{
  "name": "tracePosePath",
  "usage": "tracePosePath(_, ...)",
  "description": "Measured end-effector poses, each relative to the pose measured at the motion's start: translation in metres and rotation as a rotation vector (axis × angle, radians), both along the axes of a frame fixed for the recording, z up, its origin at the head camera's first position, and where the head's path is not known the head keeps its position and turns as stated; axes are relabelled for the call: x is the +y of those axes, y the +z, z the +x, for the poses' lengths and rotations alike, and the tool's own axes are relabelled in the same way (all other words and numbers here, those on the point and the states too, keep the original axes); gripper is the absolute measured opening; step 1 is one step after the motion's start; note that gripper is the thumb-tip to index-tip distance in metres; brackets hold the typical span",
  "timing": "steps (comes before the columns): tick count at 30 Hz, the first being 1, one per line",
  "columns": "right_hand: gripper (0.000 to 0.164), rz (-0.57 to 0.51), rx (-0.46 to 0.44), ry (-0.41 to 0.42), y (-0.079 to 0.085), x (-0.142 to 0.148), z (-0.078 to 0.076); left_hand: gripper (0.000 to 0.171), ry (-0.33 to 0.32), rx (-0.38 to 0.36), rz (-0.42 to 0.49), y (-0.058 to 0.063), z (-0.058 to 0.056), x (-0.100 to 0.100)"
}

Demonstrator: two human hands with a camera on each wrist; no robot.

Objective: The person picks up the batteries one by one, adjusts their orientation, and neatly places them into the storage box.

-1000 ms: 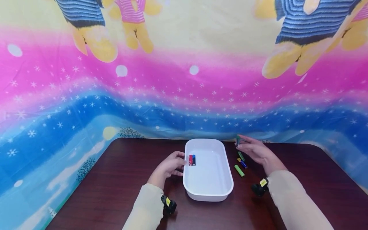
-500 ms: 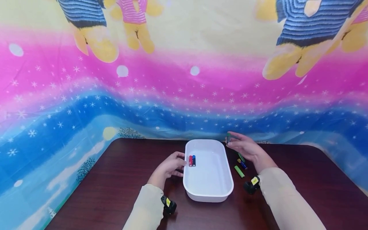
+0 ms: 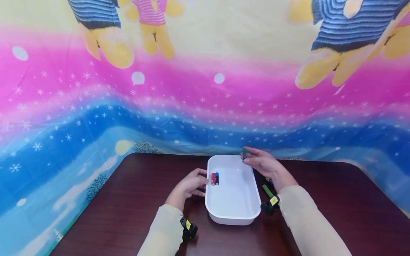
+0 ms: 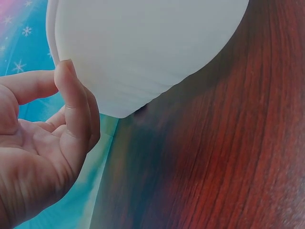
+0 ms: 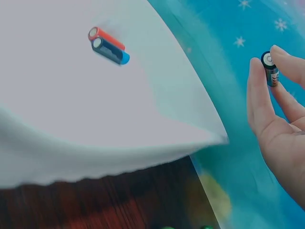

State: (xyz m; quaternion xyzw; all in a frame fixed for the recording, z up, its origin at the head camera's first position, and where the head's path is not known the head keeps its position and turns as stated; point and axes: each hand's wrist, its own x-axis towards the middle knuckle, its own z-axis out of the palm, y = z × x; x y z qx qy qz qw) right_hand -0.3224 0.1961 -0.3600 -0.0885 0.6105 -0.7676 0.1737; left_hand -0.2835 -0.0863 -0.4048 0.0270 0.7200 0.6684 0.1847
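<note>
A white rectangular tray [image 3: 233, 214] stands on the table with a red battery [image 3: 213, 179] and a blue and black battery [image 3: 217, 179] side by side inside, near its left wall. At the left rim my left hand [image 3: 192, 183] holds the tray, its bent fingers [image 4: 76, 105] against the edge in the left wrist view. My right hand [image 3: 264, 165] pinches a green and dark battery [image 3: 244, 154] between thumb and fingers, above the tray's far right corner. The right wrist view shows this battery [image 5: 271, 74] end-on at the fingertips.
On the dark wooden table [image 3: 134, 199], right of the tray, lie a green battery [image 3: 267, 191] and a blue and yellow battery [image 3: 269, 181], partly covered by the right hand and wrist camera [image 3: 270, 205]. A printed cloth [image 3: 192, 106] hangs behind the table's far edge.
My right hand has moved left with the pinched battery, from beside the loose batteries to over the tray's far right corner. The left hand keeps its place at the tray.
</note>
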Motion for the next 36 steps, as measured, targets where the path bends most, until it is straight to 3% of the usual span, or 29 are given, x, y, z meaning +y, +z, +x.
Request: tracePosePath(36,0.067,0.077,-0.008,-0.056,-0.008,-0.048,-0.015,0.045,-0.004,-0.003,0.001,-0.001,-0.002,0.000)
